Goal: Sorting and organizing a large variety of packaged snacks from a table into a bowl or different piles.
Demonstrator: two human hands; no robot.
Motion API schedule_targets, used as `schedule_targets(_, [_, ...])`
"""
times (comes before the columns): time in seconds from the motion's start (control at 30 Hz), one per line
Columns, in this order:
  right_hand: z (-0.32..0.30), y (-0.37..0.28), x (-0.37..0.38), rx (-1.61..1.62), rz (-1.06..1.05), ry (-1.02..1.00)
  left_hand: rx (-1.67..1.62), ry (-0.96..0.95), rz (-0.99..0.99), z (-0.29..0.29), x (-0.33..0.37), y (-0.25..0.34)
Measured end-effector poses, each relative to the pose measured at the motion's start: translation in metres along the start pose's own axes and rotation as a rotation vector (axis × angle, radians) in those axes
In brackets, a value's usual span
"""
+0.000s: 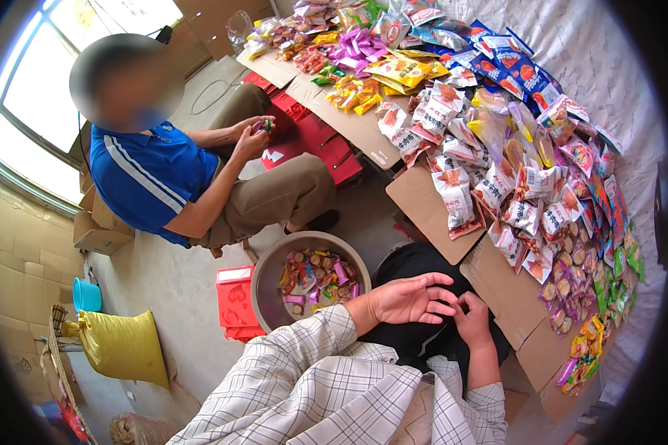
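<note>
My left hand (414, 301) is held palm up over my dark-clothed lap (423, 267), fingers loosely bent and apart, with nothing in it. Close by, my right hand (473, 317) is closed with its fingers curled toward the left fingertips. Anything inside the right hand is hidden. To the left of my hands, a round metal basin (259, 295) holds a mix of small wrapped sweets (315, 276). White-and-red snack packets (453, 194) lie heaped on cardboard (428, 211) to the right, with clear-wrapped round sweets (571, 271) and yellow packets (588, 345) nearer me.
A person in a blue shirt (145, 174) sits at far left, holding small wrapped items. Red boxes (235, 300) stand beside the basin. Blue packets (508, 63) and purple packets (358, 49) lie farther back. A yellow sack (125, 345) and turquoise bucket (87, 295) stand left.
</note>
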State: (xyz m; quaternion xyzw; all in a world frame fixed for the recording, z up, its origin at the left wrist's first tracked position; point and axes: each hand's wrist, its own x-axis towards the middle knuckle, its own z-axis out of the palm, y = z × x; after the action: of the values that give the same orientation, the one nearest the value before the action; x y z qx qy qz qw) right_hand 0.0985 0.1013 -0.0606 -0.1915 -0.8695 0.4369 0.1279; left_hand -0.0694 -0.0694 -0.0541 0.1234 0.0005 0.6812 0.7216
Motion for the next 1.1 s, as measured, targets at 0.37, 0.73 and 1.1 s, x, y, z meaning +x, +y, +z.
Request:
schedule_targets(0.37, [-0.005, -0.008, -0.005, -0.005, -0.004, -0.030, 0.027, 0.008, 0.002, -0.003, -0.003, -0.004])
schedule_targets(0.73, [-0.011, -0.023, -0.013, -0.091, -0.007, -0.049, 0.066, 0.033, 0.011, -0.003, -0.005, -0.009])
schedule_targets(1.1, [-0.011, -0.027, -0.020, -0.216, -0.301, -0.034, 0.139, 0.094, 0.030, 0.007, 0.001, -0.016])
